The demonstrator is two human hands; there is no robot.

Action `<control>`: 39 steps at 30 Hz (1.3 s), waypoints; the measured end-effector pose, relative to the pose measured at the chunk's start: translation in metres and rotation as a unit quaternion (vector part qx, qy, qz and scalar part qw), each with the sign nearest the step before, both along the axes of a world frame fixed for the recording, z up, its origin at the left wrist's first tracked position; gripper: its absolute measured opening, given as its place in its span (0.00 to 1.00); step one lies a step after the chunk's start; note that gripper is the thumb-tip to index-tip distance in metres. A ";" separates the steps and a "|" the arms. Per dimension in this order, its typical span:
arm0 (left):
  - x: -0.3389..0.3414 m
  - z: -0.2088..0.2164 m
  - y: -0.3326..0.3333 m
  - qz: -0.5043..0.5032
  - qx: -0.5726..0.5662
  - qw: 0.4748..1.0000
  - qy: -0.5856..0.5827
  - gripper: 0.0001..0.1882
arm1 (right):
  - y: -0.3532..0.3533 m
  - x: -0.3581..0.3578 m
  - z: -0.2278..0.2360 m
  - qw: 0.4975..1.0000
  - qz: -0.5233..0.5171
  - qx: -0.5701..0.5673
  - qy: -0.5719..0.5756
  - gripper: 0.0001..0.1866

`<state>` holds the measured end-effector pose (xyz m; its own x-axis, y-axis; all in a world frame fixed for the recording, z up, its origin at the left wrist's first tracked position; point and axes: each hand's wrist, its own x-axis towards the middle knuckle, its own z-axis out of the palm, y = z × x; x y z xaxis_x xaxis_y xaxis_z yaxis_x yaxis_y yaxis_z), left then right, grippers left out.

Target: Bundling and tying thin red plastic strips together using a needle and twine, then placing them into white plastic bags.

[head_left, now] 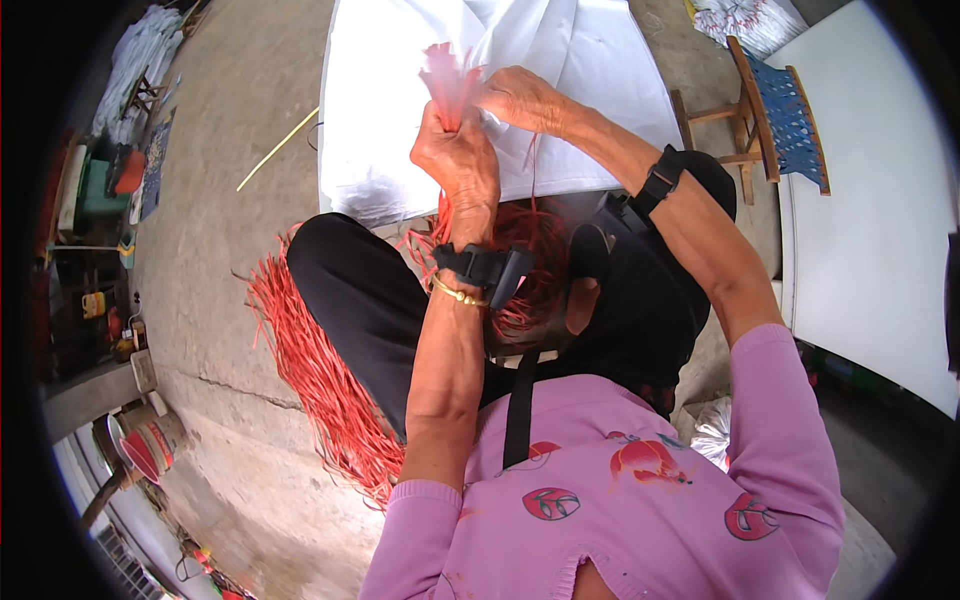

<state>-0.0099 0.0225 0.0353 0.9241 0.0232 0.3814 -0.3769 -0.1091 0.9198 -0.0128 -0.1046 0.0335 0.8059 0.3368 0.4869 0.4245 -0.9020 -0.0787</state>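
My left hand (455, 150) is closed round a bundle of thin red strips (452, 85), whose tops fan upward and are blurred. Close beside the bundle, at its right, my right hand (515, 97) is pinched with its fingertips near the strips. A single red strand (533, 170) hangs below my right hand toward my lap. Both hands are above a white sheet (590, 130) spread in front of my knees. More red strips (530, 245) lie tangled between my legs, partly hidden by my left wrist.
A long heap of red strips (320, 380) lies on the concrete floor along my left leg. A wooden stool with a blue woven seat (795, 120) stands at the right, beside a white panel (875, 200). A thin yellow stick (275, 152) rests left of the sheet. Buckets (145, 445) stand at far left.
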 end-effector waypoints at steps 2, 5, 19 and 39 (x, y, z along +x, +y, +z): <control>0.000 0.002 0.006 -0.083 -0.135 0.982 0.101 0.08 | 0.004 -0.002 0.002 0.983 -0.047 0.159 0.072 0.11; -0.004 0.001 0.025 -0.083 -0.205 0.973 0.069 0.17 | 0.010 0.003 0.016 0.906 -0.211 0.271 0.248 0.25; 0.001 -0.038 0.003 0.014 -0.107 0.989 0.101 0.12 | 0.020 -0.006 0.050 0.946 -0.210 0.181 0.168 0.21; 0.015 -0.073 0.008 -0.045 -0.057 0.951 0.300 0.09 | 0.029 -0.001 0.044 0.930 -0.273 0.203 0.135 0.30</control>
<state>0.0054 0.0309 -0.0376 0.9747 -0.0562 -0.2161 0.2172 0.0129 0.9761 -0.0135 -0.0755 0.0777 0.9141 -0.3270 0.2396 -0.1734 -0.8497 -0.4980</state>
